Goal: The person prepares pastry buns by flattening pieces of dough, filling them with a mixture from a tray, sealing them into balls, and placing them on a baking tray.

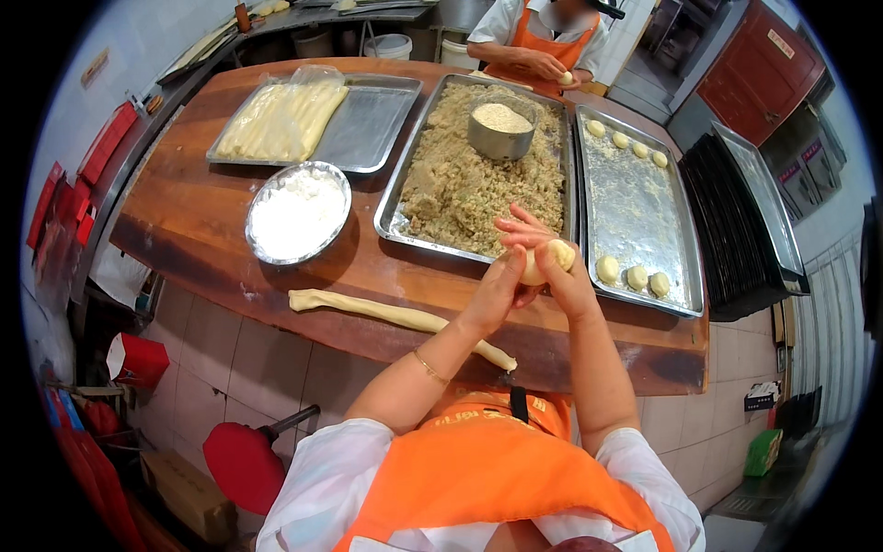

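Note:
Over the near edge of the large filling tray [388,224], I cup a pale dough ball [533,267] between both hands. My left hand [497,289] curls round its left side. On the other side my right hand [572,287] presses with its thumb at the top of the ball. Some fingers behind it stick out over the filling, and part of the ball is hidden by them. A long rope of dough [386,313] lies on the wooden table [184,216] below my left forearm. Crumbly brown-green filling [460,189] is heaped in the tray.
A metal bowl of white flour [299,213] stands left. Behind it, a tray [372,120] bears dough strips under plastic. A round tin of crumbs [501,131] sits in the filling. At right, a tray [644,225] holds several dough balls. Across the table a co-worker [543,55] handles dough.

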Demonstrator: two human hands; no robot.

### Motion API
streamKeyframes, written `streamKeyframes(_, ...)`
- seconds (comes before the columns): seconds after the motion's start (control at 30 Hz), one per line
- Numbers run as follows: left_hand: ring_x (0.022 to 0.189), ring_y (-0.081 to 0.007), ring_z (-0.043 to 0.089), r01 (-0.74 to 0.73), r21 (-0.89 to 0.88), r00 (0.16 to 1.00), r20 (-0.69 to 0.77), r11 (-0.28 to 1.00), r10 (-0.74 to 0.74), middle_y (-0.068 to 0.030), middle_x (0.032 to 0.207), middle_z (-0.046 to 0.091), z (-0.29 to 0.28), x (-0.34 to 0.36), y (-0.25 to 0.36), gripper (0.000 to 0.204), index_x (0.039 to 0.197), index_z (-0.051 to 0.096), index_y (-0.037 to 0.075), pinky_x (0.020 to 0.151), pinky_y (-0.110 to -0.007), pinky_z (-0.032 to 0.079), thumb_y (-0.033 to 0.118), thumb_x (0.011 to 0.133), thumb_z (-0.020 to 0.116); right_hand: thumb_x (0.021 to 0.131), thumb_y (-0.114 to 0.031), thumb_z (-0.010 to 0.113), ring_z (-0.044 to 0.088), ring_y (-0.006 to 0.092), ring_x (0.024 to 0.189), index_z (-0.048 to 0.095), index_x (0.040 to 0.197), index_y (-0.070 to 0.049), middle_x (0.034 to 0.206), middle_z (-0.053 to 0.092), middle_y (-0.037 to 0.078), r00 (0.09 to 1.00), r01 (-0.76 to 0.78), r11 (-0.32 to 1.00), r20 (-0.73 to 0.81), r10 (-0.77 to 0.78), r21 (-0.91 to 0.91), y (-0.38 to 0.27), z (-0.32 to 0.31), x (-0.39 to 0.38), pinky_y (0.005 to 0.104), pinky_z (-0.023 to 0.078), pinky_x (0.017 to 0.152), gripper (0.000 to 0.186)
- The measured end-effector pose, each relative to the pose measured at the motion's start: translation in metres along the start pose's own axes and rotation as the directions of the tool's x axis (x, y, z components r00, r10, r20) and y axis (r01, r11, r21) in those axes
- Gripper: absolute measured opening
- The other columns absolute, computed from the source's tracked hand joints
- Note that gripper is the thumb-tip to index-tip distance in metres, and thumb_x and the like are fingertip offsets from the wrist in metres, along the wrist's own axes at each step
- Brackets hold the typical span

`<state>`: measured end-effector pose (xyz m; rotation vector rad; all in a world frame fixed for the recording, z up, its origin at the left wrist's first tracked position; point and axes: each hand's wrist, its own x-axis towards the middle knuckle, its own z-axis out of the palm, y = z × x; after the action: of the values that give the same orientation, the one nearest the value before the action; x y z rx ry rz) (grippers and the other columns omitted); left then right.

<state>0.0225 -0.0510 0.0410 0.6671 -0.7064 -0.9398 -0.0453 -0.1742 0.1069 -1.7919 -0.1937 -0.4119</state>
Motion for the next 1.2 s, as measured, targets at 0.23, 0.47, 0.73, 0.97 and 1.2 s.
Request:
streamKeyframes(0.23,0.055,-0.0033,0.038,-0.136,0.175,0.936,-0.299,0.975,0.184,0.0039,0.076,0.048,0.047,0.001,0.003,0.059,0.124,0.051,0.010,0.048,-0.020,0.028,0.064,0.101,0.043,0.103,-0.054,0.047,0.051,0.0292,0.136,0.070,0.116,0.002,0.146,0.055,0.015,0.983,-0.066,0.995,-0.165,0.078,0.076,-0.004,0.000,-0.001,0.0423,0.036,0.116,0.061)
streamKeyframes(0.47,0.058,-0.0039,0.042,-0.071,0.037,0.997,0.031,0.997,0.070,0.0018,0.081,0.051,0.014,-0.003,0.004,0.057,0.135,0.042,0.008,0.050,-0.020,0.029,0.053,0.103,0.051,0.105,-0.053,0.042,0.043,0.0314,0.143,0.072,0.113,0.000,0.132,0.066,0.014,0.997,0.042,0.999,-0.058,-0.043,-0.021,0.002,-0.004,-0.002,0.0476,0.024,0.122,0.062)
streamKeyframes(0.73,0.059,-0.0035,0.040,-0.034,0.016,0.999,-0.002,0.999,0.034,0.0028,0.081,0.050,0.012,-0.009,0.002,0.050,0.134,0.044,0.006,0.052,-0.020,0.031,0.048,0.106,0.045,0.106,-0.050,0.040,0.038,0.0329,0.146,0.073,0.115,-0.003,0.126,0.069,0.015,0.977,0.110,0.994,-0.183,-0.111,-0.016,-0.009,0.013,0.000,0.0502,0.018,0.123,0.058)
streamKeyframes(0.97,0.053,-0.0043,0.038,-0.285,0.239,0.829,-0.425,0.928,0.363,0.0035,0.072,0.049,0.057,0.004,-0.025,0.056,0.123,0.051,0.008,0.048,-0.020,0.029,0.058,0.104,0.038,0.107,-0.053,0.037,0.027,0.0332,0.151,0.074,0.116,-0.005,0.146,0.056,0.015,0.997,-0.024,0.999,0.071,0.021,0.031,0.008,-0.012,-0.002,0.0501,0.019,0.123,0.061)
streamKeyframes(1.2,0.071,-0.0080,0.050,0.069,-0.325,0.954,0.299,0.943,0.033,-0.0034,0.094,0.055,-0.018,-0.005,-0.014,0.049,0.136,0.041,0.009,0.057,-0.022,0.038,0.042,0.103,0.056,0.106,-0.055,0.037,0.024,0.0326,0.152,0.078,0.104,-0.005,0.146,0.055,0.014,0.988,0.090,0.995,-0.122,-0.093,-0.029,-0.008,0.013,0.003,0.0453,0.022,0.123,0.065)
